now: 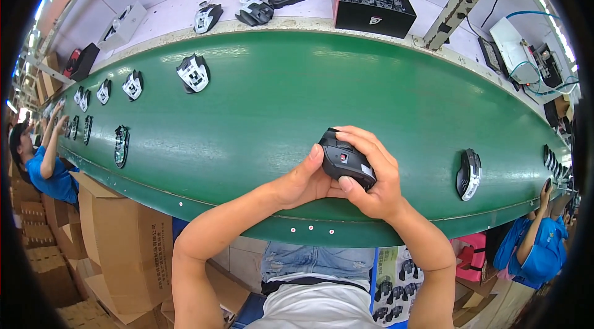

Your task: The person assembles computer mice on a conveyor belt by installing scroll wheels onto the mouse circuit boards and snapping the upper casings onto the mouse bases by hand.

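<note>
Both my hands hold a black computer mouse [344, 159] over the near part of the green conveyor belt [272, 100]. Its underside faces up, with a small reddish window and a pale label. My left hand [307, 179] cups it from the left, thumb against its edge and the other fingers partly hidden below. My right hand [378, 171] wraps its right side, fingers curled over the far end and thumb on the near end. A black and white mouse part [469, 174] lies on the belt to the right.
White and black mouse shells [193, 73] and darker mouse parts [121, 146] lie along the belt's left. A black box [374, 4] of small dark parts stands on the far ledge, beside a metal post [461, 4]. Co-workers [46, 165] sit at both ends; cardboard boxes [127, 242] stand near left.
</note>
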Demonstrator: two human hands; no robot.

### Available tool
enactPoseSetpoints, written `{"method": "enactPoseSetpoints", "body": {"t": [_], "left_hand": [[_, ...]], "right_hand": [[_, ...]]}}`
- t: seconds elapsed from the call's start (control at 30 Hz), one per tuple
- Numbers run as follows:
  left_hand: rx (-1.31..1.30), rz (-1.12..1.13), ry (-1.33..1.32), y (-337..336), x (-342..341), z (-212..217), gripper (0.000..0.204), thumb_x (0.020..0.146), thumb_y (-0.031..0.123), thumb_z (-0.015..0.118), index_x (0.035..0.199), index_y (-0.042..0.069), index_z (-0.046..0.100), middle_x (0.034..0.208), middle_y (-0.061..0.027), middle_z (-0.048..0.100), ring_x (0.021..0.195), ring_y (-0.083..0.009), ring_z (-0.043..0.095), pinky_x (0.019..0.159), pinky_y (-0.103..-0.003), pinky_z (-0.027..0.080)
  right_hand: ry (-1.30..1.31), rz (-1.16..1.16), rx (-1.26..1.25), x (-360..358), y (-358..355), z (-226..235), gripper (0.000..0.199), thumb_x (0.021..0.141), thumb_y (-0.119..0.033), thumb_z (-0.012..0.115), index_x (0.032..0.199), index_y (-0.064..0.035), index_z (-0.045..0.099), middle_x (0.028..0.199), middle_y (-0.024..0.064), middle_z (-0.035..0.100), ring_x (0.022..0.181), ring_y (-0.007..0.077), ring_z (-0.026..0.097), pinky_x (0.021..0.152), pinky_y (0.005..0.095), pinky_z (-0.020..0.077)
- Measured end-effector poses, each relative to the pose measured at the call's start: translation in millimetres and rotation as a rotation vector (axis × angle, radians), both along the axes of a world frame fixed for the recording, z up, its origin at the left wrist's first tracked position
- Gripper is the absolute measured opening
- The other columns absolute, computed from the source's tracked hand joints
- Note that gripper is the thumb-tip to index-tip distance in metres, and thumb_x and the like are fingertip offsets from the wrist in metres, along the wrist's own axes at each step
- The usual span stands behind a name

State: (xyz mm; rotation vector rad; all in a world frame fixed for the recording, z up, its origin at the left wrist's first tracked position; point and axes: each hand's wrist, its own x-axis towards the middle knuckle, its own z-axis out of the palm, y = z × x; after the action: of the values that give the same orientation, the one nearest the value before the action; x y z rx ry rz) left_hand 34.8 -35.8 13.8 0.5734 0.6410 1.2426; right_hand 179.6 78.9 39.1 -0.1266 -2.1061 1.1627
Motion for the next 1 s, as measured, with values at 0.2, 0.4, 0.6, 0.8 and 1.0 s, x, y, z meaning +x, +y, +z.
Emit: {"method": "enactPoseSetpoints", "body": {"t": [0.2, 0.4, 0.6, 0.8, 1.0], "left_hand": [[0.028, -0.029, -0.085, 0.7, -0.9, -5.0, 0.095, 0.086, 0.081, 0.043, 0.147, 0.010, 0.028, 0.140, -0.0160, 0.047, 0.129, -0.0269, 0.053, 0.110, -0.043, 0.046], [0.031, -0.035, -0.063, 0.7, -0.4, -3.9, 0.096, 0.085, 0.081, 0.043, 0.147, 0.009, 0.029, 0.139, -0.0159, 0.048, 0.128, -0.0268, 0.054, 0.109, -0.043, 0.047], [0.030, -0.030, -0.060, 0.9, -1.0, -4.4, 0.096, 0.085, 0.081, 0.042, 0.147, 0.009, 0.030, 0.139, -0.0159, 0.047, 0.128, -0.0268, 0.054, 0.109, -0.044, 0.047], [-0.010, -0.033, 0.000, 2.1, 0.3, -3.6, 0.100, 0.078, 0.090, 0.038, 0.145, 0.016, 0.038, 0.138, -0.0103, 0.050, 0.127, -0.0245, 0.053, 0.100, -0.044, 0.050], [-0.018, -0.032, 0.012, 1.2, 0.6, 1.3, 0.102, 0.077, 0.091, 0.036, 0.146, 0.016, 0.036, 0.138, -0.0102, 0.049, 0.128, -0.0245, 0.053, 0.099, -0.044, 0.051]], "right_hand": [[-0.021, -0.009, -0.019, 1.2, -1.1, 1.5, 0.054, 0.080, -0.018, 0.072, 0.128, 0.0023, 0.059, 0.126, 0.0238, 0.060, 0.110, 0.0360, 0.064, 0.093, 0.0407, 0.0523], [-0.020, -0.002, -0.020, 2.8, 0.2, 1.1, 0.053, 0.080, -0.018, 0.071, 0.128, 0.0020, 0.059, 0.126, 0.0237, 0.060, 0.110, 0.0359, 0.064, 0.093, 0.0406, 0.0523], [-0.036, -0.013, -0.041, 2.3, -0.5, 1.2, 0.053, 0.081, -0.019, 0.071, 0.128, 0.0022, 0.059, 0.126, 0.0235, 0.060, 0.112, 0.0358, 0.063, 0.094, 0.0410, 0.0519], [-0.015, 0.038, -0.055, 2.8, 3.8, -2.2, 0.052, 0.086, -0.023, 0.064, 0.130, 0.0043, 0.057, 0.128, 0.0251, 0.059, 0.113, 0.0373, 0.062, 0.096, 0.0412, 0.0504], [-0.007, 0.062, -0.041, 3.5, 4.3, -3.1, 0.053, 0.086, -0.020, 0.061, 0.132, 0.0056, 0.055, 0.129, 0.0262, 0.058, 0.114, 0.0385, 0.062, 0.098, 0.0414, 0.0496]]}}
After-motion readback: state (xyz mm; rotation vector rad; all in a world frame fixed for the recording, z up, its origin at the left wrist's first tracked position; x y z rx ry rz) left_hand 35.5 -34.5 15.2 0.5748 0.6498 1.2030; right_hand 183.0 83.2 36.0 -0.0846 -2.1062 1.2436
